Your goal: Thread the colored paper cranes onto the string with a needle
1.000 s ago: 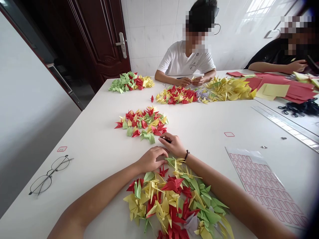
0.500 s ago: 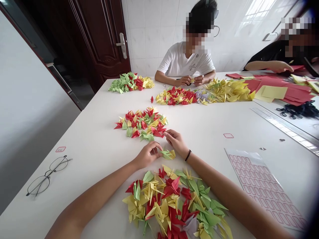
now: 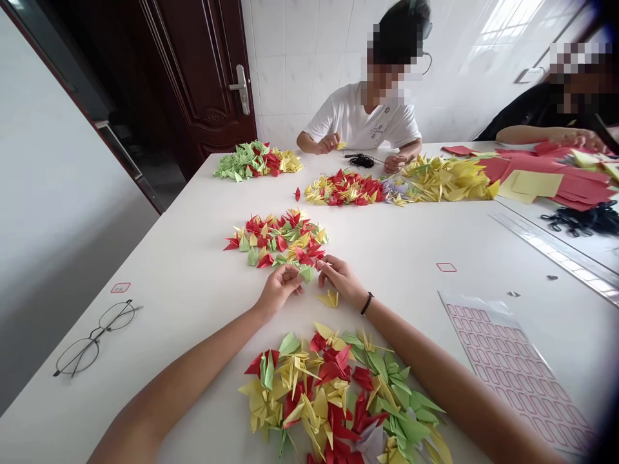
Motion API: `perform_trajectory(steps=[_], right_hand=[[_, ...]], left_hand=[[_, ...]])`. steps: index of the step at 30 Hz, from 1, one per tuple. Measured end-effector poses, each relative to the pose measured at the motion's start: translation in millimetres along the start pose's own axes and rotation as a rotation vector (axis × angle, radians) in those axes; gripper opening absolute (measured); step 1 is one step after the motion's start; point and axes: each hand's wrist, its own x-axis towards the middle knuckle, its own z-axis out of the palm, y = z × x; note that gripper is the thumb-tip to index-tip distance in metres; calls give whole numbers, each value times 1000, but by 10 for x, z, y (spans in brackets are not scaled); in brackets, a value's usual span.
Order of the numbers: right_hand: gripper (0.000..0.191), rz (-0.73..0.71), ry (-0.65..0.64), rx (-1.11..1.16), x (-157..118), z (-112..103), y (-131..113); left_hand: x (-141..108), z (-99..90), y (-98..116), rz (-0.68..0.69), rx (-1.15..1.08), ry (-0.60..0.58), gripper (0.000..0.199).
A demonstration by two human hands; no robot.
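My left forearm reaches up from the near edge of the view and angles inward, and I have the left hand (image 3: 279, 291) palm down, low over the white table (image 3: 193, 258). Its thumb and forefinger are closed on a green folded paper piece (image 3: 305, 273), which sticks out beyond their tips toward the other hand.

My right forearm slants in from the opposite side, a dark wristband (image 3: 367, 303) around the wrist. I read the right hand (image 3: 341, 281) as curled, its fingers bent toward the left one and the tips just beside the green piece. I cannot tell whether those fingers grip anything.

On the table just on the near side of both sets of fingertips lies a yellow folded piece (image 3: 329, 298). Just beyond the fingers is the small mixed pile (image 3: 278, 233) of red, green and yellow pieces. The larger mixed pile (image 3: 333, 393) spreads between my forearms, nearer to me than the fingers. Well out to the left of the left fingers, I see the glasses (image 3: 97, 338) on the table.
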Motion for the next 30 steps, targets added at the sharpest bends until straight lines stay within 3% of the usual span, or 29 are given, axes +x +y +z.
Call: perform_trajectory(steps=[8, 16, 18, 23, 30], right_hand=[[42, 92, -217, 65, 7, -74, -103], [40, 98, -565, 84, -21, -190, -97], [38, 71, -523, 119, -31, -185, -88], [33, -45, -248, 161, -47, -123, -42], [29, -270, -101, -151, -101, -47, 3]], left_hand=[[76, -91, -96, 131, 237, 177, 22], [107, -154, -50, 181, 347, 200, 18], [100, -143, -53, 181, 349, 186, 17], [70, -128, -83, 222, 356, 170, 14], [41, -114, -53, 235, 447, 211, 13]])
